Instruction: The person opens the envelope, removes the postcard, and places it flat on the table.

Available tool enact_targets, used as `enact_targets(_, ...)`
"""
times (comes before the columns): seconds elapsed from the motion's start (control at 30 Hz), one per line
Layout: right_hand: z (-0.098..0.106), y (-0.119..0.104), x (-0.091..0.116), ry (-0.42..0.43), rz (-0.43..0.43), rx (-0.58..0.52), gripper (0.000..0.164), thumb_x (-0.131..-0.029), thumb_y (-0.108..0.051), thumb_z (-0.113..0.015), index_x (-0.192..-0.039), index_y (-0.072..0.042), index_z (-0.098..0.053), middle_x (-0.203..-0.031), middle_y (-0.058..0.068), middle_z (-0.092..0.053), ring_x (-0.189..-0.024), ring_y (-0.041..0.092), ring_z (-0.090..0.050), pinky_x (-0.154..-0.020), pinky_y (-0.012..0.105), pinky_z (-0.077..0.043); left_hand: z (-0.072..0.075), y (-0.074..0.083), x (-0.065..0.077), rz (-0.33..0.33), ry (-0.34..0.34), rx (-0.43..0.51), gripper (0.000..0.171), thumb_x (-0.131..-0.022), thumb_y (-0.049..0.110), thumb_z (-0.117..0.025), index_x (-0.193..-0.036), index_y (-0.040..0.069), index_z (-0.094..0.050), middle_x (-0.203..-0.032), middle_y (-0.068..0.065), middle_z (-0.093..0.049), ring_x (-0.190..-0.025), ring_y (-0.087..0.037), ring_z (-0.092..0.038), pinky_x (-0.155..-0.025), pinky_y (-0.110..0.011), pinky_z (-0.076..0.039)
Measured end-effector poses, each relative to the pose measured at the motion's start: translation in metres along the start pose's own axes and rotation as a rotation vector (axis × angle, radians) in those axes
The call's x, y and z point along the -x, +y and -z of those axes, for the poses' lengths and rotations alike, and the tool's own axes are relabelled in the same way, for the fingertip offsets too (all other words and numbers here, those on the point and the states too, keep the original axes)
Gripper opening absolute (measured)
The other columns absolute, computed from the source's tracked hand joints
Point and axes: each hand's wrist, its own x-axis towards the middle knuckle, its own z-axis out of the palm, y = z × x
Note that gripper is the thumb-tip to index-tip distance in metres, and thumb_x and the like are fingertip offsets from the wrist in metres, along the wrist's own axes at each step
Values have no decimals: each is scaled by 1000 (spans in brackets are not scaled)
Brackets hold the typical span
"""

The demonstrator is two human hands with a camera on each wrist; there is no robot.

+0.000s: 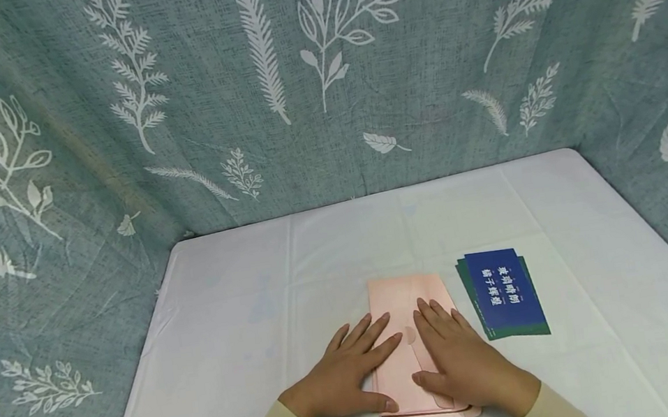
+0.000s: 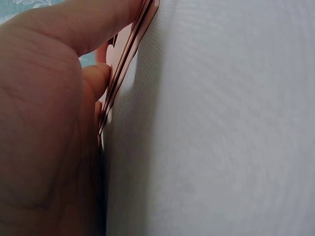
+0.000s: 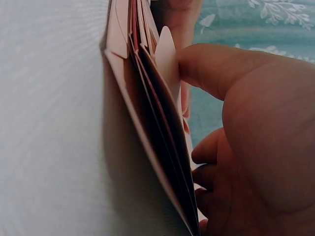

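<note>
A small stack of pale pink paper envelopes (image 1: 403, 382) lies on the white table in front of me, the lowest one jutting out at the near edge. On the top envelope a flap and a round spot show between my hands. My left hand (image 1: 350, 372) rests on its left side with the fingers spread. On the right side my right hand (image 1: 464, 357) lies flat, fingers extended and thumb pointing inward. In the right wrist view the envelopes (image 3: 147, 113) are seen edge-on, gaping at the near side, with the right thumb on the flap.
Right of the envelopes lies a blue card (image 1: 505, 291) with white characters, on top of green cards (image 1: 473, 306). The white-covered table (image 1: 239, 305) extends around them. A blue-green curtain (image 1: 326, 146) with white leaf prints hangs behind and at both sides.
</note>
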Motion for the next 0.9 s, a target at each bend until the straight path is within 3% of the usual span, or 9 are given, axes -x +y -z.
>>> enact_targets(0.9, 6, -1, 4, 14, -19, -72, 92, -102, -43, -73, -165, 11, -33, -174, 26, -25, -162, 42, -18, -126, 65, -13, 0, -2, 0, -11, 4, 1, 99, -96, 71, -69, -175, 30, -27, -182, 5, -1, -166, -26, 1, -127, -66, -6)
